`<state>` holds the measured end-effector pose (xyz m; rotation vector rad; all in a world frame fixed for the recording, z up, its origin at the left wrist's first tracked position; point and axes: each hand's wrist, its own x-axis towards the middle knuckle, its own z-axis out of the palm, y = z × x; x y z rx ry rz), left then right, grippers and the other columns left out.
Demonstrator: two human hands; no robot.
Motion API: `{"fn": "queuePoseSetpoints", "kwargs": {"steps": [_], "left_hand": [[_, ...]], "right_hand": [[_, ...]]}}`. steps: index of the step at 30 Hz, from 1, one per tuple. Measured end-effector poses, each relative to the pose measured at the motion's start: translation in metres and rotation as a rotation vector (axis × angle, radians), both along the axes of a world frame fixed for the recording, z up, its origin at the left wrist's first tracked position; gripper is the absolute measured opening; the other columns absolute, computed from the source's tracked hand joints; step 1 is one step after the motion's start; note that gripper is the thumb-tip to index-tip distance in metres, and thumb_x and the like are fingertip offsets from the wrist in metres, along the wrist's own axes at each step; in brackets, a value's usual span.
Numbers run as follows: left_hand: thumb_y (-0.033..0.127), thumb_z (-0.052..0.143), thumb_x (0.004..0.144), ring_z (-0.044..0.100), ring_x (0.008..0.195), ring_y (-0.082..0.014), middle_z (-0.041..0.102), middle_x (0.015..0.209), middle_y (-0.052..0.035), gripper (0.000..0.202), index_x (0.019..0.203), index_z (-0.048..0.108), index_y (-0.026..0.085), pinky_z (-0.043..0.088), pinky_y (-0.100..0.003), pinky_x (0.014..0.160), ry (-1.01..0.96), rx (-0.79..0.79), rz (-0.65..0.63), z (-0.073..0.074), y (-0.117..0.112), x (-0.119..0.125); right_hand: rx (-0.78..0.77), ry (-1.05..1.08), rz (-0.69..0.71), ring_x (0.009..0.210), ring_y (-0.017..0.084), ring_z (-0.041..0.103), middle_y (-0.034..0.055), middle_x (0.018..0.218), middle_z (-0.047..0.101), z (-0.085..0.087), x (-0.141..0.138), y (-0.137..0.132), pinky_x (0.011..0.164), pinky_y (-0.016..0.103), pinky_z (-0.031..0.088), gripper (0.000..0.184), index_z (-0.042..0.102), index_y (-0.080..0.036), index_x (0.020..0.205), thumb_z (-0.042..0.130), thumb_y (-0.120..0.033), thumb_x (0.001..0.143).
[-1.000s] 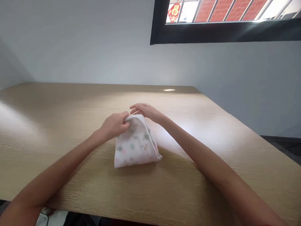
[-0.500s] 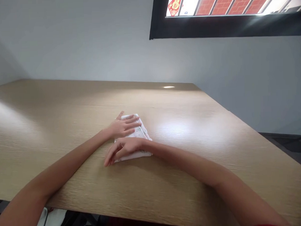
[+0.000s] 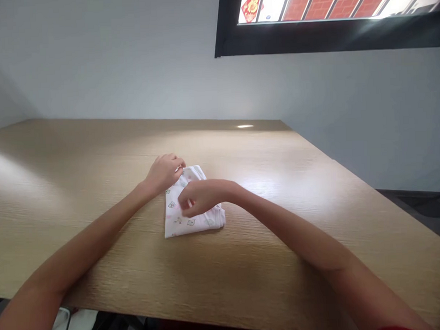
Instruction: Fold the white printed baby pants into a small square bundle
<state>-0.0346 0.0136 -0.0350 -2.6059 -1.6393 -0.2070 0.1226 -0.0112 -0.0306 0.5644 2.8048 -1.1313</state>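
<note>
A folded white cloth (image 3: pixel 182 226) printed with small grey and pink animal figures lies on the wooden table, its layered edges toward the right. At the cloth's far left corner is my left hand (image 3: pixel 165 171), its fingers curled down and pinching the edge there. My right hand (image 3: pixel 203 197) is over the middle of the cloth, bent at the wrist, with fingers curled in toward the thumb and nothing visible in them. It hides part of the print beneath it.
The wooden table (image 3: pixel 97 150) runs back to a pale wall (image 3: pixel 129 57). A dark-framed window (image 3: pixel 309 36) with bars is at the upper right. Below the near table edge, some dark and white items (image 3: pixel 79 324) show at the lower left.
My left hand, lying flat with spread fingers before, has drawn back to the far left corner and curled. My right hand has moved right and away from me, uncovering the cloth's near left part.
</note>
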Motion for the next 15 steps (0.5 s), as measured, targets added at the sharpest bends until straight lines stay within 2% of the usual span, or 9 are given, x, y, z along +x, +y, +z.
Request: {"fn": "queuePoseSetpoints", "kwargs": {"steps": [1,2,4,5,6,8,10,13,15], "left_hand": [[0.024,0.039,0.080,0.054,0.080,-0.0190,0.061,0.090,-0.0044,0.026,0.089,0.062,0.019,0.039,-0.029,0.069,0.004,-0.115,-0.034,0.007,-0.005,0.004],[0.027,0.039,0.080,0.054,0.071,-0.0172,0.061,0.081,-0.0033,0.025,0.082,0.063,0.019,0.038,-0.027,0.061,0.016,-0.264,-0.069,0.013,-0.011,0.006],[0.043,0.046,0.076,0.050,0.059,-0.0153,0.058,0.071,-0.0024,0.029,0.076,0.062,0.019,0.033,-0.025,0.050,0.079,-0.563,-0.131,0.018,-0.023,0.010],[0.052,0.051,0.071,0.049,0.057,-0.0150,0.057,0.069,-0.0024,0.036,0.075,0.061,0.018,0.032,-0.024,0.048,0.124,-0.655,-0.150,0.018,-0.030,0.012],[0.060,0.055,0.064,0.048,0.057,-0.0154,0.056,0.070,-0.0030,0.045,0.077,0.060,0.017,0.032,-0.024,0.047,0.169,-0.687,-0.156,0.017,-0.037,0.014],[0.065,0.061,0.051,0.049,0.062,-0.0179,0.054,0.079,-0.0057,0.060,0.086,0.059,0.016,0.034,-0.025,0.048,0.221,-0.630,-0.129,0.013,-0.051,0.021],[0.064,0.062,0.048,0.050,0.067,-0.0208,0.052,0.088,-0.0095,0.070,0.097,0.058,0.015,0.038,-0.027,0.050,0.233,-0.584,-0.046,0.009,-0.065,0.029],[0.054,0.060,0.057,0.052,0.073,-0.0236,0.050,0.098,-0.0139,0.069,0.114,0.052,0.015,0.043,-0.031,0.056,0.205,-0.598,0.071,0.003,-0.083,0.041],[0.046,0.056,0.065,0.053,0.079,-0.0256,0.050,0.102,-0.0147,0.058,0.117,0.051,0.020,0.044,-0.034,0.063,0.193,-0.541,0.037,-0.001,-0.089,0.044]], "right_hand": [[0.145,-0.101,-0.086,0.064,0.016,0.054,0.0031,0.073,0.060,0.001,0.005,0.005,0.055,0.028,0.040,0.011,0.061,-0.014,0.073,0.055,-0.023,0.075],[0.220,-0.201,-0.140,0.061,0.017,0.052,0.0031,0.070,0.059,0.002,0.010,0.009,0.051,0.029,0.038,0.013,0.062,-0.014,0.072,0.056,-0.025,0.075],[0.210,-0.351,-0.174,0.058,0.017,0.051,0.0031,0.068,0.057,0.001,0.015,0.015,0.048,0.029,0.036,0.020,0.062,-0.015,0.074,0.059,-0.034,0.072],[0.170,-0.389,-0.181,0.059,0.018,0.051,0.0035,0.071,0.056,0.001,0.016,0.015,0.048,0.029,0.037,0.026,0.062,-0.015,0.076,0.063,-0.040,0.069],[0.136,-0.405,-0.192,0.063,0.019,0.052,0.0044,0.076,0.056,0.000,0.015,0.014,0.050,0.030,0.039,0.035,0.062,-0.015,0.081,0.068,-0.045,0.063],[0.119,-0.406,-0.223,0.073,0.023,0.053,0.0071,0.089,0.054,0.000,0.010,0.005,0.054,0.031,0.043,0.058,0.062,-0.016,0.092,0.076,-0.050,0.047],[0.191,-0.424,-0.235,0.082,0.027,0.051,0.0101,0.095,0.052,0.001,0.002,-0.008,0.056,0.031,0.044,0.070,0.061,-0.014,0.100,0.081,-0.043,0.040],[0.344,-0.458,-0.237,0.085,0.029,0.049,0.0137,0.094,0.052,0.003,-0.008,-0.027,0.056,0.031,0.044,0.066,0.060,-0.009,0.102,0.082,-0.024,0.042],[0.388,-0.479,-0.241,0.081,0.027,0.050,0.0153,0.094,0.053,0.004,-0.011,-0.034,0.053,0.030,0.043,0.059,0.061,-0.006,0.099,0.079,-0.016,0.044]]}}
